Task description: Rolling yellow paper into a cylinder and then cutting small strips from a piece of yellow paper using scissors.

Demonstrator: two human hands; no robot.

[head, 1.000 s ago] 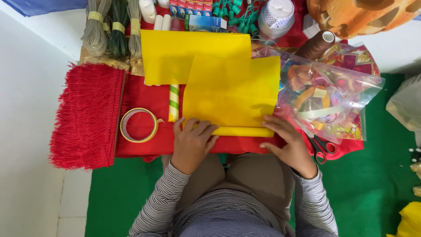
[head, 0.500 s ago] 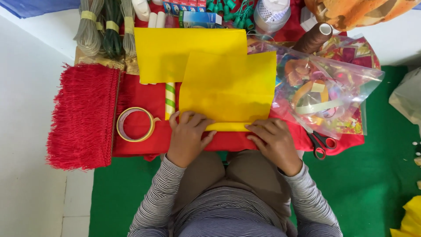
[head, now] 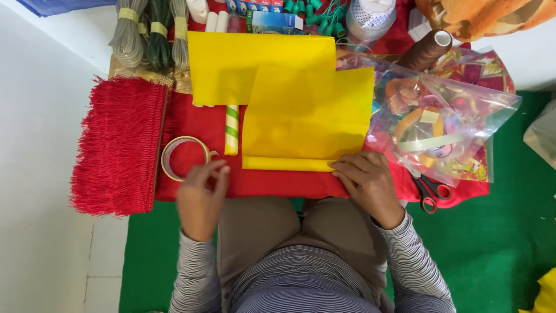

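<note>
A folded yellow paper sheet point(head: 310, 119) lies on a red cloth point(head: 272, 182) across my lap, partly over a second yellow sheet point(head: 255, 64). My right hand point(head: 368, 185) presses flat on the folded sheet's near edge at its right end. My left hand point(head: 200, 197) has its fingers apart and hovers just beside a ring of clear tape point(head: 184, 157), with fingertips near the ring's right side. A green-and-white striped stick point(head: 231, 130) lies between the tape ring and the folded sheet.
A red fringe piece point(head: 119, 145) lies at the left. A clear bag of ribbons point(head: 440, 122) and red-handled scissors point(head: 430, 194) are at the right. Cord bundles point(head: 147, 29), a brown thread spool point(head: 425, 51) and small packs sit at the far edge. Green mat point(head: 492, 249) below.
My left hand has left the yellow sheet and moved left toward the tape ring. My right hand stays on the sheet's near edge.
</note>
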